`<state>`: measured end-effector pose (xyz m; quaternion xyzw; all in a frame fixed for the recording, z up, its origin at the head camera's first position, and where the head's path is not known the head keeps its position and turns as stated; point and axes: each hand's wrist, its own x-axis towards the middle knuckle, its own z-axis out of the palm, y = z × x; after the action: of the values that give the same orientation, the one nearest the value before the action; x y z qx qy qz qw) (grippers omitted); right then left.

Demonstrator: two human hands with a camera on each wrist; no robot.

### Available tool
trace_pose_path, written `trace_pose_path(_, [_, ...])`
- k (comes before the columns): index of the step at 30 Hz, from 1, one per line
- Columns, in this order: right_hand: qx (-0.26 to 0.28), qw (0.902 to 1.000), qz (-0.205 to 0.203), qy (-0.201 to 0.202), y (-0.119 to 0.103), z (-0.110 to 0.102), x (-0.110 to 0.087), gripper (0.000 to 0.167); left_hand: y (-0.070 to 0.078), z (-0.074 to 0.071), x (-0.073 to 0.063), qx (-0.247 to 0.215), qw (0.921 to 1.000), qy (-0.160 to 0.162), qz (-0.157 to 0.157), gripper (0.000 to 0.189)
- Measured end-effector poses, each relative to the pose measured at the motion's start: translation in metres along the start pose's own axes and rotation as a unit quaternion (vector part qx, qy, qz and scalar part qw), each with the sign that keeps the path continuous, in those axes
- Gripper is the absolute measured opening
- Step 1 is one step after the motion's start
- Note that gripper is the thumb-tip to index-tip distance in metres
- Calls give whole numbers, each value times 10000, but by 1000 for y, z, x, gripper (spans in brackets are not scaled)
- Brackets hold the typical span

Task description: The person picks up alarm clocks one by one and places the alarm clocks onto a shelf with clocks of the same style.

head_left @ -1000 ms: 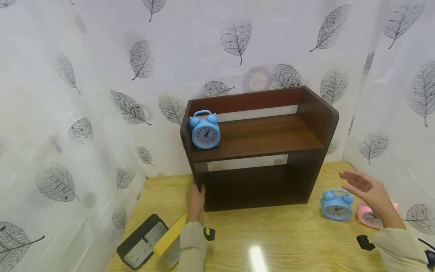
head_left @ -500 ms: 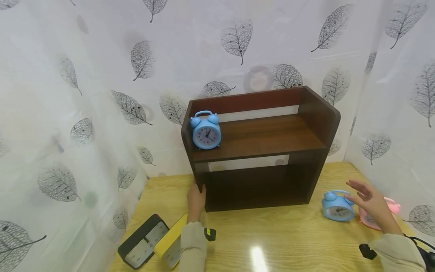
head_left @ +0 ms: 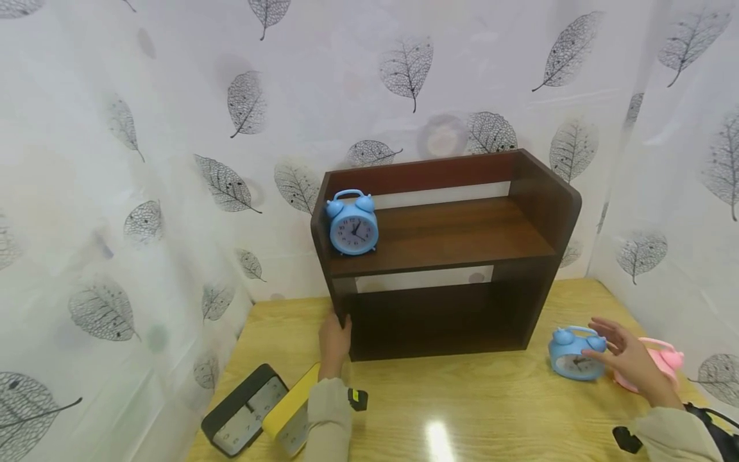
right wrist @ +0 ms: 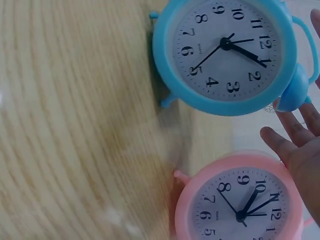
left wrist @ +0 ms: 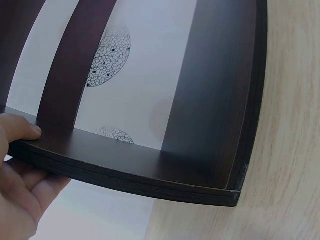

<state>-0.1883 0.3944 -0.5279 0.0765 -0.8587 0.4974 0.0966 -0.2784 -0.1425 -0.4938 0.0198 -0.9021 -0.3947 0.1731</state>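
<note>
My left hand (head_left: pixel 333 346) grips the lower front edge of the left side panel of a dark brown two-tier shelf (head_left: pixel 456 234). In the left wrist view, the thumb lies inside the panel (left wrist: pixel 115 160) and the fingers outside it. At the right, my right hand (head_left: pixel 635 366) reaches beside a blue twin-bell alarm clock (head_left: pixel 568 348), fingers spread around its right side. The right wrist view has the fingers near the clock's bell and handle; I cannot tell whether they touch. A pink alarm clock (head_left: pixel 668 360) stands partly behind that hand.
Another blue alarm clock (head_left: pixel 354 232) stands at the left end of the upper shelf. A black clock (head_left: pixel 245 410) and a yellow one (head_left: pixel 291 410) lie at the table's front left. Leaf-print curtains surround the wooden table (head_left: pixel 479 404).
My right hand has come down from above the clocks to the right-hand blue one, uncovering more of the pink clock. My left hand keeps its grip on the shelf panel.
</note>
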Motion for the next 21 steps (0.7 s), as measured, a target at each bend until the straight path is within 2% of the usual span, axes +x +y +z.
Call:
trace_pose_path(4, [-147,9998,51,-97,4,5,-1,74,-1,1,0,-30,10000,-33,-20,48])
trace_pose_path(10, [126,9996,-179,-204,5,13,1,79,0,0,1,-34,10000,55,11,45])
trace_pose_path(15, [281,9988,-336,-220,9,14,-1,81,0,1,1,15,10000,-9,-41,46])
trace_pose_path(21, [-120,9998,-10,-127,12,15,-4,73,0,1,0,-22,10000,-49,-66,48])
